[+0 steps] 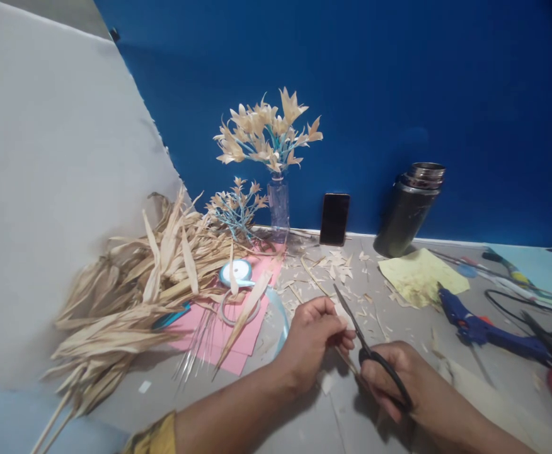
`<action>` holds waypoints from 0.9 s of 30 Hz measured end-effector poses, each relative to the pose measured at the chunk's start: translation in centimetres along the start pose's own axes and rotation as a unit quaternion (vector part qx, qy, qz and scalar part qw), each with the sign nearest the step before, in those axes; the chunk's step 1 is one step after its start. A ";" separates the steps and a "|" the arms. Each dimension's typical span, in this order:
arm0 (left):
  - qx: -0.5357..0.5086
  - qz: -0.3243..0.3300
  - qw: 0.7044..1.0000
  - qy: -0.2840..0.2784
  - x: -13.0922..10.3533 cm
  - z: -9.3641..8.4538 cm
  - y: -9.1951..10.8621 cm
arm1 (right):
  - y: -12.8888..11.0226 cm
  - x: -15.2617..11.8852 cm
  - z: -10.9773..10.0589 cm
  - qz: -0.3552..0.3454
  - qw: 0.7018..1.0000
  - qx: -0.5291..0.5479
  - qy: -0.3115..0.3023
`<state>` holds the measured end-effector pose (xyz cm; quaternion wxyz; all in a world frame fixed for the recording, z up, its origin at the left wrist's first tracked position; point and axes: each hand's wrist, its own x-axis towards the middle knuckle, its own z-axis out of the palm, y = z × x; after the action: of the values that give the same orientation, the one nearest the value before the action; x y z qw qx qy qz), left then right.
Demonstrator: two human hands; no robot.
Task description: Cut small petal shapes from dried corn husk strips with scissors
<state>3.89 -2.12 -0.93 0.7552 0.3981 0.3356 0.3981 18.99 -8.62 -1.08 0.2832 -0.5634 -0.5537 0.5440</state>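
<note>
My left hand point(316, 334) pinches a small pale piece of corn husk point(346, 315) between thumb and fingers. Black-handled scissors point(384, 366) are in my right hand point(399, 378), its fingers wrapped round the handles. Their blades point up and to the left, beside the husk piece; whether they touch it I cannot tell. Husk clippings point(337, 265) lie scattered on the grey table beyond my hands. Behind them, husk flowers point(269, 129) on blue stems stand in a clear bottle point(278, 205).
Dried corn husks point(172, 258) are heaped at left, beside pink paper point(238, 350), a ribbon spool point(236, 272) and thin wires point(198, 337). A phone point(334, 219) and a dark flask point(408, 208) stand at the back. On the right lie yellow paper point(411, 268) and a blue glue gun point(484, 328).
</note>
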 end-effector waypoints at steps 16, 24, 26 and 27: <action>0.002 -0.041 0.999 -0.027 -0.1 -0.4 1.1 | 0.2 0.0 -2.4 -0.073 0.993 0.013 -0.091; 0.017 -0.025 0.999 -0.036 0.0 -0.6 2.0 | 1.2 -0.4 -2.7 -0.030 0.985 0.061 -0.159; 0.019 -0.021 0.999 -0.028 0.0 -0.6 2.1 | 0.9 -0.5 -2.8 -0.027 0.985 0.056 -0.161; 0.019 -0.018 0.999 -0.024 0.0 -0.6 2.1 | 0.8 -0.5 -2.8 -0.025 0.986 0.050 -0.159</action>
<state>2.65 -1.11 0.62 0.7626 0.4151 0.3322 0.3685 21.91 -8.52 -0.98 0.2330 -0.4407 -0.5776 0.6464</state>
